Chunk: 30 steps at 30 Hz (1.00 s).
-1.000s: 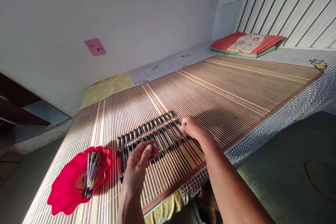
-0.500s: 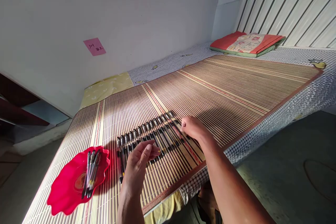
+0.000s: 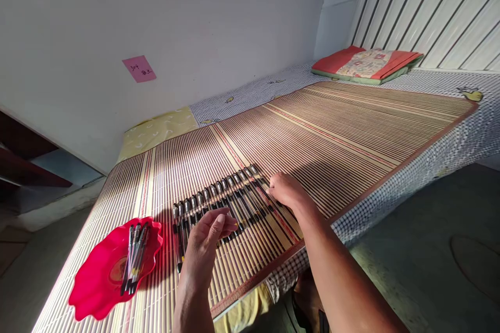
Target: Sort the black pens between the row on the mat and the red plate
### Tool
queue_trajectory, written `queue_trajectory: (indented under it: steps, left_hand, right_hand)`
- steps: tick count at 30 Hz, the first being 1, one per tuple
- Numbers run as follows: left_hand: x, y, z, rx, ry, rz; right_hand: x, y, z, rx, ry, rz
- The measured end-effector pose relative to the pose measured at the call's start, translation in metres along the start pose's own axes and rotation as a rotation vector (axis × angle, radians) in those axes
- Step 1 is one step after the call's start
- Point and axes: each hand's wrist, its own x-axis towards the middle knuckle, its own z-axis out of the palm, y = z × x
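Note:
A row of capped gel pens (image 3: 238,203) lies side by side on the bamboo mat, clear barrels with dark caps toward the wall. Over the near part of the row hovers my left hand (image 3: 209,231), its fingers loosely bent, thumb apart and nothing visible in it; it hides several pens. At the row's right end is my right hand (image 3: 287,190), fingers curled together beside the last pens. Whatever its fingertips hold or press is hidden. Several more pens (image 3: 135,257) lie bunched in a red scalloped plate (image 3: 96,276) to the left.
The bamboo mat (image 3: 332,130) covers most of the bed, over a checked sheet (image 3: 464,135). A folded red and floral cloth (image 3: 367,64) lies at the far right by a white slatted headboard (image 3: 425,15). A pink note (image 3: 139,68) is stuck on the wall.
The view has shifted very slightly. My right fingers have curled a little further at the row's right end; my left hand and the pens look unmoved.

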Motion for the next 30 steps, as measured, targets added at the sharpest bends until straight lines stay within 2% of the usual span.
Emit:
queue_trajectory:
  steps: [9,13,19,30]
  left_hand:
    - [-0.003,0.006,0.002,0.002,0.013,-0.004]
    - [-0.004,0.009,0.002,0.011,0.009,-0.014]
    - [-0.003,0.013,0.004,0.034,0.006,-0.010]
    - [-0.004,0.018,0.007,0.043,0.006,-0.056]
  right_hand:
    - [0.001,-0.001,-0.002,-0.015,0.005,0.006]
    - [0.001,0.007,-0.010,-0.025,0.016,0.010]
    - [-0.005,0.015,-0.021,-0.031,-0.041,0.018]
    - [-0.002,0.020,-0.007,-0.009,-0.083,-0.010]
